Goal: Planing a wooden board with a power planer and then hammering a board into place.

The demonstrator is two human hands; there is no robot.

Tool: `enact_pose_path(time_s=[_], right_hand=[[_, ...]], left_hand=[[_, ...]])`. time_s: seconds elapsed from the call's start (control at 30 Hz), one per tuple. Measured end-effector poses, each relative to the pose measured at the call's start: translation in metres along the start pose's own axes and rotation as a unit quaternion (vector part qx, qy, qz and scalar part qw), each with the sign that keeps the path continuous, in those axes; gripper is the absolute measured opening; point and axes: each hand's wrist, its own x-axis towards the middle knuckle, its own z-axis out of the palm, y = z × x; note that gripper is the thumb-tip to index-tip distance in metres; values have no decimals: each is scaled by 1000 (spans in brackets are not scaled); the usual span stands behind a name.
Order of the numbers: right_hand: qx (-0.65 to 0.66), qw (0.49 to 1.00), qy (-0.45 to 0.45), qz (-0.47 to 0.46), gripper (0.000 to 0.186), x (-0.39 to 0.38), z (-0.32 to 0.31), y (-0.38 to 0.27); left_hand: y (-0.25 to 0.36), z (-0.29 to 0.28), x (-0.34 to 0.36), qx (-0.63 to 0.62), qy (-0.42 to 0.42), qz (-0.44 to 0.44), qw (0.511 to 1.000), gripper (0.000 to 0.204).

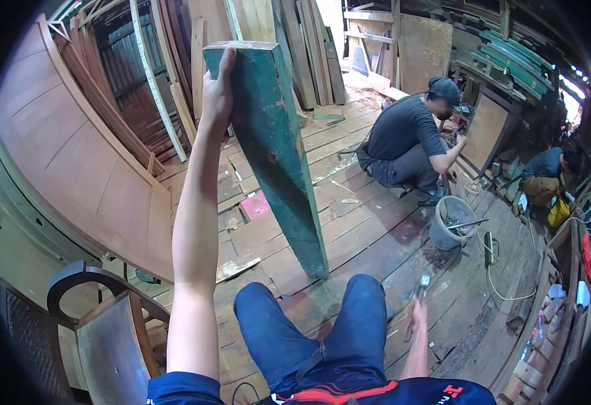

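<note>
My left hand (218, 98) grips the upper left edge of a thick green-painted wooden plank (272, 155), thumb up by its top end. The plank stands tilted in front of my knees, its lower end at the floor. Its paint is scuffed and chipped, and a dark shadow crosses it. Low on the right, beside my right knee, my right hand (417, 317) is closed around what looks like a hammer (424, 281) with a shiny metal head. The hammer is apart from the plank.
A person in a cap (410, 135) squats ahead right at a framed panel (488, 131). Nearer stands a grey bucket (446, 233) of debris; a power strip (489, 248) and cable lie beyond. Another person (545, 175) crouches far right. Chairs (110, 334) and a large door panel (73, 128) stand left.
</note>
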Motion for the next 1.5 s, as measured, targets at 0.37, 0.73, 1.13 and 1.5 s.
enact_pose_path(time_s=[0.37,0.73,1.13,1.5], right_hand=[[176,866,-414,-219,45,-167,128,-323],[166,799,-509,-275,45,-279,201,-395],[227,745,-568,-268,37,-277,202,-445],[180,812,-521,-192,40,-236,231,-407]], left_hand=[[8,21,3,17,-12,-32,999,58],[14,24,4,90,33,9,995,60],[8,28,3,169,16,45,984,60],[9,27,3,151,35,51,987,67]])
